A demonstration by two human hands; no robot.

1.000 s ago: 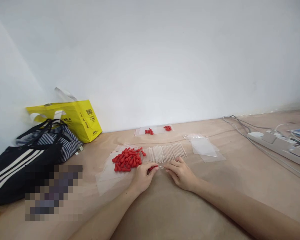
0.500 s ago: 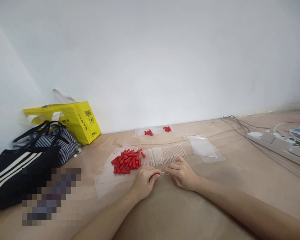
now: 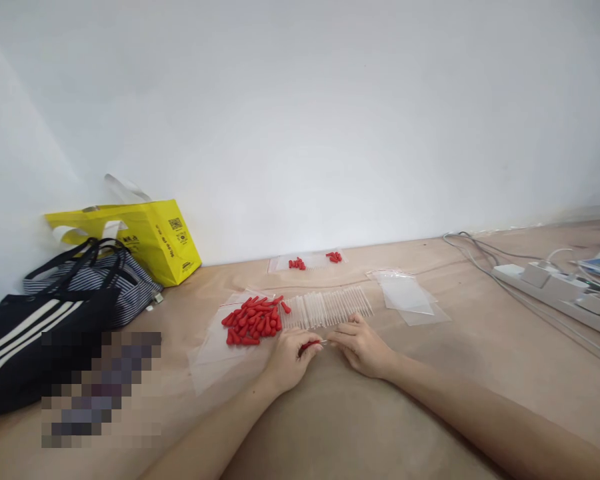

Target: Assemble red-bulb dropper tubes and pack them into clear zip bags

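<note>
Where left hand (image 3: 287,363) and right hand (image 3: 363,348) meet, red cap (image 3: 309,345) pinched in left fingertips — thin clear tube (image 3: 325,341) pinched in right fingertips, tip at cap's mouth. Both just nearer than pile of red caps (image 3: 253,320) and row of clear tubes (image 3: 327,307), mid-floor.

Matt tan table top (image 3: 430,373), smooth, paper-like. Red caps (image 3: 253,321): matt, rubbery-looking. Row of tubes (image 3: 330,307): clear ribbed plastic. Flat bags (image 3: 407,297): thin glossy clear film. Yellow bag (image 3: 153,240): smooth, slight sheen. Striped bags (image 3: 55,320): woven cloth, matt. Power strip (image 3: 555,287): white plastic.
</note>
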